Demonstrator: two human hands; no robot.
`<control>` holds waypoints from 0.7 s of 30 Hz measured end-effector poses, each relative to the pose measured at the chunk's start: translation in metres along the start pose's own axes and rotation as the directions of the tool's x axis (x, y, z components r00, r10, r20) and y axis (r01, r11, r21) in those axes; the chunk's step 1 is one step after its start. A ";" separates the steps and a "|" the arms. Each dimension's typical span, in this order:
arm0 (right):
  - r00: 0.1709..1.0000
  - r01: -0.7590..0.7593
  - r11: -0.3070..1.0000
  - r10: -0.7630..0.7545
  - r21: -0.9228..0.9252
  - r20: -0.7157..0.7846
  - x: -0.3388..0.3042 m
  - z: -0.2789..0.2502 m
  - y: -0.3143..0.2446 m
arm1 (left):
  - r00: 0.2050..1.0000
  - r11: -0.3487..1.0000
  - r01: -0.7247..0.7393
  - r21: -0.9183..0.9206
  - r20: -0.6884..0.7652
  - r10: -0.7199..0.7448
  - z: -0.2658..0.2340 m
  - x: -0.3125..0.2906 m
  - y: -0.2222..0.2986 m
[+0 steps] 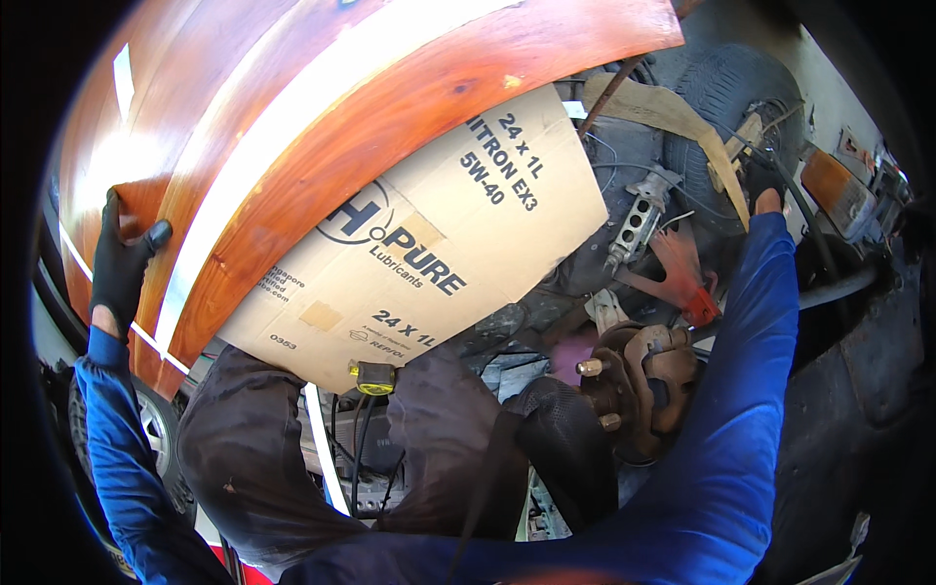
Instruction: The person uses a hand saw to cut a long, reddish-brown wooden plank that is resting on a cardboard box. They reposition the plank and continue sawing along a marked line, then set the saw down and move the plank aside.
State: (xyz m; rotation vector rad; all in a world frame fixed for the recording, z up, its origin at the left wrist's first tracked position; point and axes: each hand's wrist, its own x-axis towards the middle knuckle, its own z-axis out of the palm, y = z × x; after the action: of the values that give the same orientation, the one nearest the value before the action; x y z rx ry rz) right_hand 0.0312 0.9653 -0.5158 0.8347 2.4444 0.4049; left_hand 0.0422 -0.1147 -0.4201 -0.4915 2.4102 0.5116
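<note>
My left hand [125, 255], in a black glove, lies on the glossy reddish-brown wooden panel [322, 146] near its lower left edge, the thumb spread from the fingers. That panel slants across the upper left, over a flat printed cardboard sheet [526, 224] that reaches down to my knees. My right arm stretches to the upper right, where bare skin of my right hand or wrist [768, 202] shows at the sleeve end. It is beside a bent tan strip [717, 146] and a black tyre [736, 83]; the fingers are lost in the dark there.
A rusty wheel hub with brake caliper [648, 385] lies right of my knees. Beyond it are a red metal piece [687, 278] and a silvery part with holes [639, 222]. A yellow-black device [373, 377] with cables sits between my knees. An orange-clear lamp [838, 190] stands far right.
</note>
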 end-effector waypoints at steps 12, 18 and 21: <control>0.991 -0.133 0.826 0.094 0.547 0.099 -0.045 -0.039 -0.016 | 0.999 0.999 0.041 -0.019 -0.016 -0.042 -0.001 -0.021 0.055; 0.964 -0.251 0.876 0.264 0.411 0.025 -0.086 -0.055 -0.056 | 0.996 0.978 -0.035 0.207 -0.073 0.052 0.001 -0.015 0.055; 0.952 -0.251 0.952 0.276 0.175 -0.131 -0.112 -0.072 -0.079 | 0.993 0.958 0.009 0.286 -0.118 0.026 0.008 -0.014 0.061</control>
State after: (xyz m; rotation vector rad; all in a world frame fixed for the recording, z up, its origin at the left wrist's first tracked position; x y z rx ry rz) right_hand 0.0285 0.8264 -0.4486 1.2496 2.5372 0.3896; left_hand 0.0281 -0.0561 -0.4026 -0.3938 2.5473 0.1329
